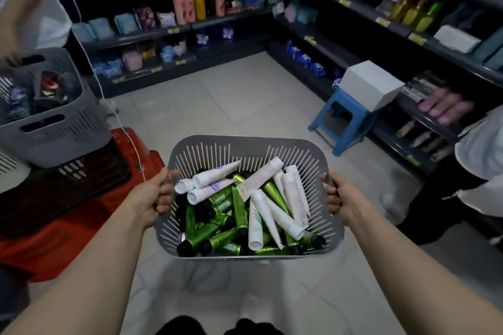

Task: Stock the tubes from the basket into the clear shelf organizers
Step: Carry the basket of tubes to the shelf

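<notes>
Shop aisle: pale tiled floor [231,95], dark shelving [234,17] stocked with packaged goods at back and right. Grey slotted plastic basket [245,143] held above floor, centre of view. Left grip [152,196] curled round left rim, right grip [343,198] curled round right rim. Inside basket: jumbled green tubes with black caps [239,209] and white tubes [261,207]. Blue plastic stool [345,119] at right carries white box [370,84]. Second grey basket [51,130] at left, beside red crate [130,155].

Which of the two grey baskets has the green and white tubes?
The basket gripped by the left hand and right hand, centre frame, full of tubes. The other basket, far left, holds dark items instead.
</notes>
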